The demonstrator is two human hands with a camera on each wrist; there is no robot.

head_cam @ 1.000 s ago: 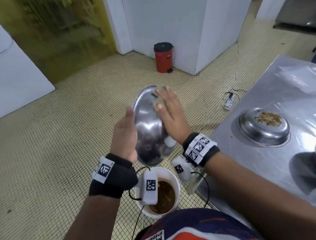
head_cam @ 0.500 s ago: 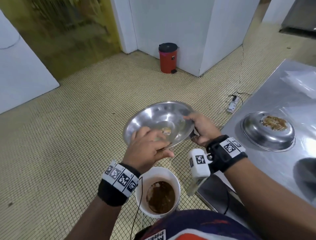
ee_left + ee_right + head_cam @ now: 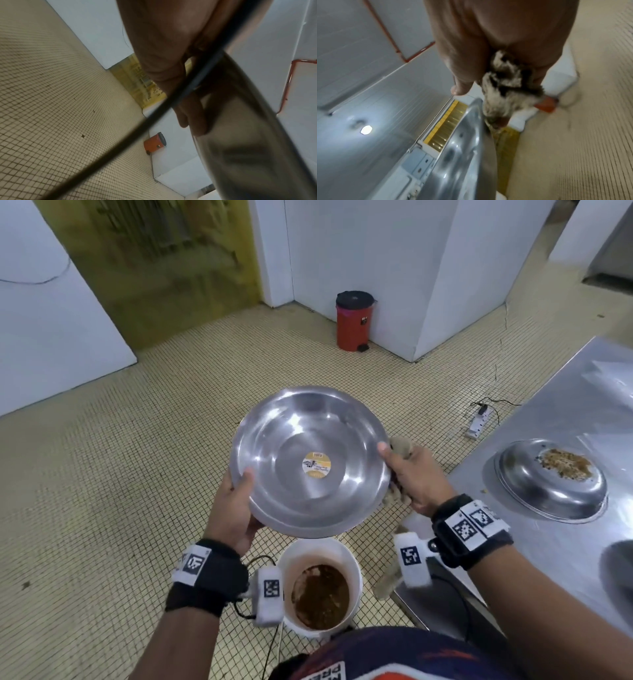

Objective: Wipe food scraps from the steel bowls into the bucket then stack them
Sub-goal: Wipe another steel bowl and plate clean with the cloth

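A wiped steel bowl [image 3: 308,460] with a round sticker in its middle is held face up above the white bucket [image 3: 356,563] of brown scraps. My left hand [image 3: 236,501] grips its left rim, thumb on top, fingers underneath [image 3: 193,119]. My right hand [image 3: 407,474] holds the right rim [image 3: 476,108] with its thumb on the edge and a beige cloth [image 3: 400,446] bunched in the fingers [image 3: 506,86]. A second steel bowl [image 3: 551,477] with brown food scraps sits on the steel table [image 3: 565,412] to the right.
A red pedal bin [image 3: 352,320] stands by the white wall on the tiled floor. A power strip [image 3: 479,422] with a cable lies on the floor beside the table. A dark round shape [image 3: 616,573] lies at the right edge of the table.
The bowl went from tilted on edge, with the right hand wiping inside it, to held face up by both rims. The right hand moved from the bowl's inside to its right rim.
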